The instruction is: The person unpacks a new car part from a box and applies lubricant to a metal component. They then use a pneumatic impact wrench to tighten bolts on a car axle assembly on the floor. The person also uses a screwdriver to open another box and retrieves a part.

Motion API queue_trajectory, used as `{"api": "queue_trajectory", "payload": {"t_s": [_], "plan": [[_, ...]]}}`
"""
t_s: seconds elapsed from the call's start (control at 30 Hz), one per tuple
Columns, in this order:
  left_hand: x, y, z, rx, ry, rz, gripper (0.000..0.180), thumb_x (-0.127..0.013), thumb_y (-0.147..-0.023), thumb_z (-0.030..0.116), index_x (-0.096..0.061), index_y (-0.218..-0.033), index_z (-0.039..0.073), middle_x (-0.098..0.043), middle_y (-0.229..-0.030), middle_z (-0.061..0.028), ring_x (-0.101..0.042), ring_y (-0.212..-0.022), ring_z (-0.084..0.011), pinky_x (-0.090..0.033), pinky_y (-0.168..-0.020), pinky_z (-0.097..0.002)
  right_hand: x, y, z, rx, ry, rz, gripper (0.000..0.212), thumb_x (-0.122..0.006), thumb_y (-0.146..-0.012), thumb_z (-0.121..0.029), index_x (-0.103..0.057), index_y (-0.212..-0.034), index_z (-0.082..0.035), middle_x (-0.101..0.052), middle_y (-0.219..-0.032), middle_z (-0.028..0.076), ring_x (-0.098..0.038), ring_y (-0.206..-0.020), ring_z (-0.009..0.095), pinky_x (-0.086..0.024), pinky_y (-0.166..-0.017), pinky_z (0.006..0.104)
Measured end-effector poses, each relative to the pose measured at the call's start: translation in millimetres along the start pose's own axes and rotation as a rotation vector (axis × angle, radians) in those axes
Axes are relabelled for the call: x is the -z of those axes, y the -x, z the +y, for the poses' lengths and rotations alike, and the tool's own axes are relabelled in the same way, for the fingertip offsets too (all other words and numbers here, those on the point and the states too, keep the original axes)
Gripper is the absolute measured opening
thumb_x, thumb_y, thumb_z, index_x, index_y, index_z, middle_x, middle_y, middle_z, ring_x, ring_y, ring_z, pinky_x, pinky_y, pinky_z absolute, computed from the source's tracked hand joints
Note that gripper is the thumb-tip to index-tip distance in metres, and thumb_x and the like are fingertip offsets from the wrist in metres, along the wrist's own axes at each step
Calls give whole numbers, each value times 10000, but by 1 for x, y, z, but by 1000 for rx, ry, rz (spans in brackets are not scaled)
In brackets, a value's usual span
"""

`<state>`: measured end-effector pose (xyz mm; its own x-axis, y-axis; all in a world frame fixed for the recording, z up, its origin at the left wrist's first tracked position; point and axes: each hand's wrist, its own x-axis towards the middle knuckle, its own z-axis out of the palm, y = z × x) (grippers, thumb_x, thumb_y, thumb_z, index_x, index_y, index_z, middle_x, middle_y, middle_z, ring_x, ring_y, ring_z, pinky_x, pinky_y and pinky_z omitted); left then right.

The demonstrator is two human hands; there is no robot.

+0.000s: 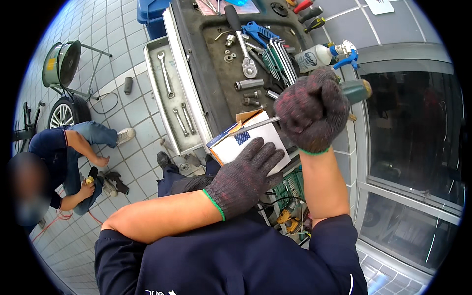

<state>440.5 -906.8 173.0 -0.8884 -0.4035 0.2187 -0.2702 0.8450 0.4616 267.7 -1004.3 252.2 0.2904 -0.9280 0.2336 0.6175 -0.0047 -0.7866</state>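
Note:
Both of my hands wear dark knit gloves with green cuffs. My left hand [246, 179] rests with fingers stretched over a white cardboard box [269, 137] with blue and orange edges, at the near edge of the tool cart. A fist is made by my right hand [312, 113] around a screwdriver [356, 90] with a green handle. Its long metal shaft slants down to the left across the box's far side, its tip by a torn brown flap [248, 116]. Whether the tip touches the cardboard I cannot tell.
On the cart top [211, 64] lie a ratchet [246, 54], sockets, hex keys [282, 61] and a spray bottle [317, 56]. An open drawer [172, 105] with wrenches juts out left. Power tools [290, 219] sit below. Another person [54, 157] crouches at far left near a wheel [64, 115].

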Motion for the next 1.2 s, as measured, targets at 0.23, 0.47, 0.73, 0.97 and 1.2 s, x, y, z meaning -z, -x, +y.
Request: {"api": "queue_trajectory", "payload": {"t_s": [0.23, 0.47, 0.73, 0.97, 1.2], "plan": [[-2, -1, 2, 14, 49, -27, 456, -570, -995, 298, -709, -1421, 216, -493, -1667, -163, -443, -1552, -370, -253, -1314, -619, 75, 11, -8, 91, -40, 108, 288, -513, -1161, -316, -645, -1075, -74, -360, -606, -58, -339, -471, 88, -327, -451, 285], [5, -5, -2, -5, 41, -83, 503, -562, -984, 296, -673, -1467, 211, -483, -1667, -170, -439, -1551, -379, -249, -1311, -622, 31, 9, -8, 113, 4, -12, 316, -580, -1140, -338, -671, -1186, -39, -407, -607, -55, -373, -464, 99, -371, -434, 303], [4, -5, -3, -33, 21, -21, 548, -566, -979, 294, -658, -1511, 202, -512, -1631, -183, -445, -1542, -387, -255, -1306, -621, 15, 10, 5, 88, -26, 44, 282, -586, -1139, -333, -672, -1147, -65, -397, -589, -49, -376, -460, 104, -359, -423, 307], [-3, 0, -6, -54, 57, -14, 566, -593, -945, 324, -692, -1484, 186, -548, -1608, -152, -408, -1580, -383, -202, -1341, -625, -7, -10, 71, -113, 248, 501, 233, -583, -1134, -336, -579, -1019, -134, -461, -660, -39, -477, -497, 112, -422, -460, 290], [18, -1, -9, -21, 265, 99, 631, -783, -850, 340, -685, -1427, 104, -598, -1534, -151, -475, -1525, -376, -265, -1331, -599, -9, -34, 40, 90, -45, 210, 403, -610, -1113, -421, -743, -1138, -42, -433, -638, -60, -411, -464, 86, -351, -399, 279]]}}
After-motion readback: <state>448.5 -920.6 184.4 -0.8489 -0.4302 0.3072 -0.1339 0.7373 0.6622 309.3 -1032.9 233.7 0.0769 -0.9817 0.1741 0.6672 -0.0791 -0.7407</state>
